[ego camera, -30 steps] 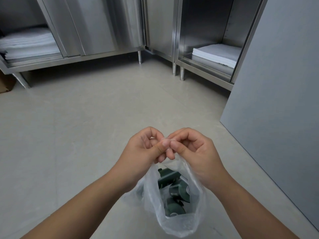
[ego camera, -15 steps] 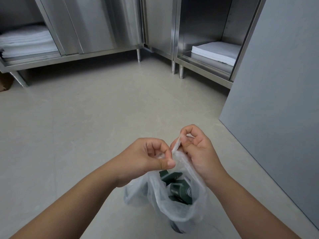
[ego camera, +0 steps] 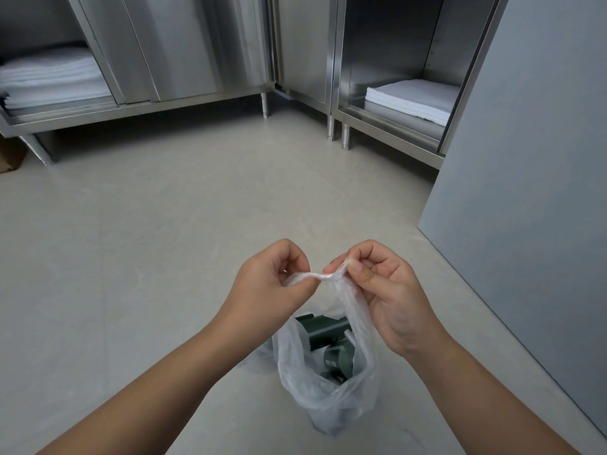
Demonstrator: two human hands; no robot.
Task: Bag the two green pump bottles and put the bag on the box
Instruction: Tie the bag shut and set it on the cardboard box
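I held the thin clear plastic bag (ego camera: pixel 328 382) in the air in front of me, above the pale floor (ego camera: pixel 164 241). My left hand (ego camera: pixel 272 290) was closed, and its thumb and fingers pinched one end of the twisted rim of the bag. My right hand (ego camera: pixel 384 290) was closed in the same way and pinched the other end of this rim between the thumb and the first finger. Between the two hands the plastic was stretched into a short, tight strip (ego camera: pixel 323 276). I think I held it like this because I wanted to close the mouth and make a knot, so that nothing could fall out when I carry it.

The green pump bottles (ego camera: pixel 328 339) were already inside the bag, low in it, and their weight pulled the plastic down into a long pouch. I could see dark green shapes through the opening and through the film, but I cannot say surely that there were two.

A box for the bag was not clearly in view; only a brown corner (ego camera: pixel 10 156) showed at the left edge, under the steel cabinet (ego camera: pixel 184 60). In my judgement the bagging was nearly done and the placing was not yet begun.
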